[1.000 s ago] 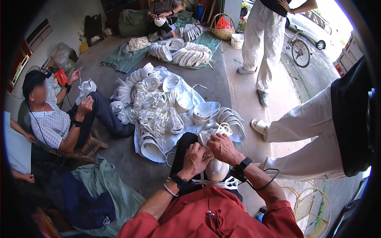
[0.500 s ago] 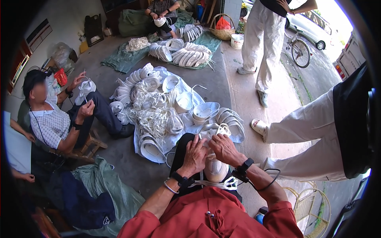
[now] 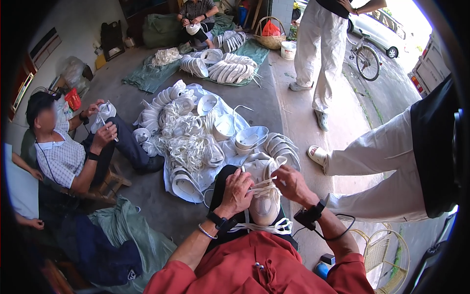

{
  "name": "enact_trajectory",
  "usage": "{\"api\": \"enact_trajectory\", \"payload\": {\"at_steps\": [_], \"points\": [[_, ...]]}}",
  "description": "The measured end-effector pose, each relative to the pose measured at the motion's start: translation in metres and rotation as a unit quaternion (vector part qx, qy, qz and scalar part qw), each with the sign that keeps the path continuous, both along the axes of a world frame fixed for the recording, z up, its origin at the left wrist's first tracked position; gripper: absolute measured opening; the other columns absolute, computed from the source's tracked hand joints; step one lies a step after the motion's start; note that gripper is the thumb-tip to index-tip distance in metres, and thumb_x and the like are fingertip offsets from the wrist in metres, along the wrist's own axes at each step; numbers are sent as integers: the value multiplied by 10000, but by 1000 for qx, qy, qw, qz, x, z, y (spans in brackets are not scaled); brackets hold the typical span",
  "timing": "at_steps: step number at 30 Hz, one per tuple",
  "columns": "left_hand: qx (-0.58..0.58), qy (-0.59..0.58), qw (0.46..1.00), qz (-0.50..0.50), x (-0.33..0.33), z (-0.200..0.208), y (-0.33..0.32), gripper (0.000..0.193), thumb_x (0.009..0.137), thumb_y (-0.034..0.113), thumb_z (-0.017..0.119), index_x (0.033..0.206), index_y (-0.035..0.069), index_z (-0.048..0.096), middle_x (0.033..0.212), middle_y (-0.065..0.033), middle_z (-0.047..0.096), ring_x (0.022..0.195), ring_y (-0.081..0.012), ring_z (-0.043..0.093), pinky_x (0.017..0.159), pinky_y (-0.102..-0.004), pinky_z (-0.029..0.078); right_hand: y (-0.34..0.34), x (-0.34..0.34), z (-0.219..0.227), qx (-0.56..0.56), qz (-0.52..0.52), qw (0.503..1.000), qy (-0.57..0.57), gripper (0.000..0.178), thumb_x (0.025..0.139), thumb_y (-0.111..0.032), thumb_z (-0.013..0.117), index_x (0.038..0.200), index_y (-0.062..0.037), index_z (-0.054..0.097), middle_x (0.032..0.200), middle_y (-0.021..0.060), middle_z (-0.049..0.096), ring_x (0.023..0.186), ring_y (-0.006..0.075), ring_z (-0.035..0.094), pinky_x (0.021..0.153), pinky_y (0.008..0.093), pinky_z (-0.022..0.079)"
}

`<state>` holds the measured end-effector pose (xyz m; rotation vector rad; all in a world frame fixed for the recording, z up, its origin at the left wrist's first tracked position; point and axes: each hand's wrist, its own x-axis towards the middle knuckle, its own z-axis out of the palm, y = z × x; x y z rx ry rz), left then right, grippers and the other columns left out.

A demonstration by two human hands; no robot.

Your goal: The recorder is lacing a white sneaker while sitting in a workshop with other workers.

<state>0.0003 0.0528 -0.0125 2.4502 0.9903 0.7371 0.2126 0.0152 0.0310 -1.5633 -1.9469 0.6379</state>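
Note:
A pale cream and white lace-up shoe [image 3: 265, 208] rests across my lap, its toe pointing toward me. At its left edge my left hand [image 3: 237, 192] is closed, with a white tip showing at the fingertips. My right hand [image 3: 293, 185] pinches a white shoelace [image 3: 265, 188] on the other side, a little off the shoe. That lace crosses the front of the shoe between both hands. Below the toe, a bundle of white laces [image 3: 281, 227] lies over my lap. The inside of each grip is partly hidden.
Ahead, a white sheet [image 3: 235, 108] bears stacked shoe uppers [image 3: 281, 151] and a heap of laces [image 3: 188, 139]. A seated person [image 3: 63, 152] works at left, another [image 3: 198, 19] at the back. Two people stand at right, near a wicker chair [image 3: 384, 252].
My right hand has moved right, away from the left, drawing the lace out. More of the shoe's front now shows. My left hand has shifted slightly left and down.

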Motion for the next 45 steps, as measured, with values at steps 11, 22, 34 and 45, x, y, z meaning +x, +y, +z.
{"api": "enact_trajectory", "payload": {"at_steps": [11, 22, 34, 45], "points": [[18, 21, 999, 25, 9, 0, -5, 189, 654, 27, 576, 838, 45, 532, 1066, -135, 499, 1108, -353, 431, 917, -460, 337, -8, -3, -29, 24, 74, 996, -42, 55, 741, -117, 601, 771, -72, 591, 784, 99, 555, 773, 284, 561, 664, 381, 458], [41, 14, 998, 55, 12, -6, -9, 232, 633, 11, 555, 861, 19, 509, 1089, -165, 494, 1085, -368, 450, 906, -455, 367, 4, -18, -15, 68, 32, 995, -68, 220, 720, -84, 613, 939, -69, 624, 792, 102, 555, 784, 292, 559, 683, 381, 460], [71, 62, 993, 66, 9, 0, -14, 208, 676, 93, 598, 841, -30, 567, 1301, -243, 369, 1262, -439, 281, 975, -500, 293, 9, -19, -25, 82, 28, 990, -109, 99, 741, -134, 619, 764, -70, 547, 773, 95, 520, 773, 285, 534, 647, 384, 446], [-49, -30, 994, 90, 8, -12, -13, 177, 740, 170, 661, 756, 9, 590, 1368, -269, 282, 1280, -487, 225, 976, -532, 271, 11, -18, -18, 58, 46, 986, -152, 133, 788, -146, 576, 801, -27, 519, 797, 120, 522, 772, 288, 529, 676, 385, 447]]}}
